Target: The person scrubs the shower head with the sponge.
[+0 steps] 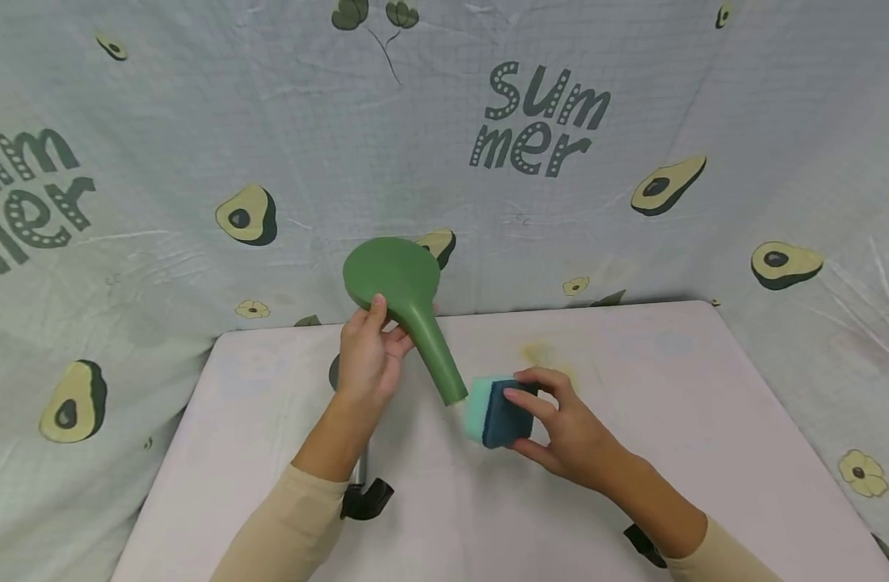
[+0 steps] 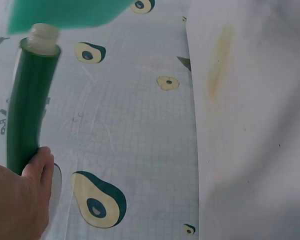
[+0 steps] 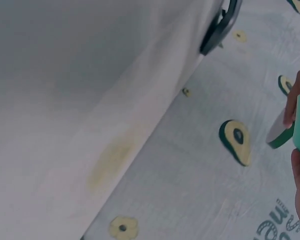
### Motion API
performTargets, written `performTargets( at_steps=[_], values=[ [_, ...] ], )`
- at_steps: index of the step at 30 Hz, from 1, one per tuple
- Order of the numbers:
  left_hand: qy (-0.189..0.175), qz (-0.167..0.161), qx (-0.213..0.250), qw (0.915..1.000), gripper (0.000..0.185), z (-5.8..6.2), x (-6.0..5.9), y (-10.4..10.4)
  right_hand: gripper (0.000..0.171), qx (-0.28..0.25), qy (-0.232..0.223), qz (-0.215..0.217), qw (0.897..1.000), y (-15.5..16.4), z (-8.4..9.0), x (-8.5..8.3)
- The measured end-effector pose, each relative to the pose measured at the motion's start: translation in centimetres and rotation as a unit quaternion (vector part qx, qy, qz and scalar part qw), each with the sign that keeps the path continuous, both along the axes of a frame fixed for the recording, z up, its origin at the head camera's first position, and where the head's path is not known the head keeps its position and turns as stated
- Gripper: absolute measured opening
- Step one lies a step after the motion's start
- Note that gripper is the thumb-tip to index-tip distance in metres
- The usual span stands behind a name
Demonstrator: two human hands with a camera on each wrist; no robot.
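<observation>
Avocado-printed cloth with the word "Summer" is hung behind and around a pale desk [image 1: 634, 485], on which a faint yellow stain [image 1: 539, 353] is seen. Above the desk's middle a green long-necked bottle [image 1: 408, 303] is held tilted, its round base at 11 o'clock and its pale threaded mouth [image 2: 43, 39] pointed toward 5 o'clock; the bottle is gripped where body meets neck by the left hand [image 1: 368, 356], fingers curled round it. Against the mouth a two-layer sponge [image 1: 497, 412], light green on one face and dark blue on the other, is pressed, being pinched by the right hand [image 1: 561, 428] at its 3 o'clock side. The step in hand is judged to be the wiping of the bottle's mouth with the soft green face. For the next move, the bottle would need to be kept steady while the sponge is rubbed or turned around the rim, contact being kept light.
</observation>
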State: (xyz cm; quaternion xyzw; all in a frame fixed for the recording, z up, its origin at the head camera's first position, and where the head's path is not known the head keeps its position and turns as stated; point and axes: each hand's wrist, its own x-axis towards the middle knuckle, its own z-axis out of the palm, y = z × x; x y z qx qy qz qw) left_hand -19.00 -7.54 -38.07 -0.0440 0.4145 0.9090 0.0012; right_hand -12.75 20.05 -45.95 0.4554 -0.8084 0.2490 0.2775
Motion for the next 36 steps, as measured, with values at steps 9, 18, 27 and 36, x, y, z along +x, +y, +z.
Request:
performTargets(
  at_steps=[9,18,27,36],
  values=[
    [0.007,-0.034,-0.065,0.9972,0.042,-0.9,0.1,-1.1,0.068,-0.001,-0.070,-0.057,0.996,4.3,-0.3,-0.2],
    [-0.008,-0.078,-0.093,0.9926,0.044,-3.1,0.4,-0.7,0.074,-0.009,-0.089,-0.094,0.991,7.9,0.4,-0.9],
    [-0.045,-0.116,-0.125,0.9843,0.043,-5.2,0.6,-0.2,0.069,0.014,-0.116,-0.124,0.985,9.9,0.9,-1.5],
    [-0.076,-0.122,-0.145,0.9789,0.045,-7.4,0.6,0.1,0.093,0.027,-0.128,-0.160,0.978,10.9,0.9,-2.7]
  ],
)
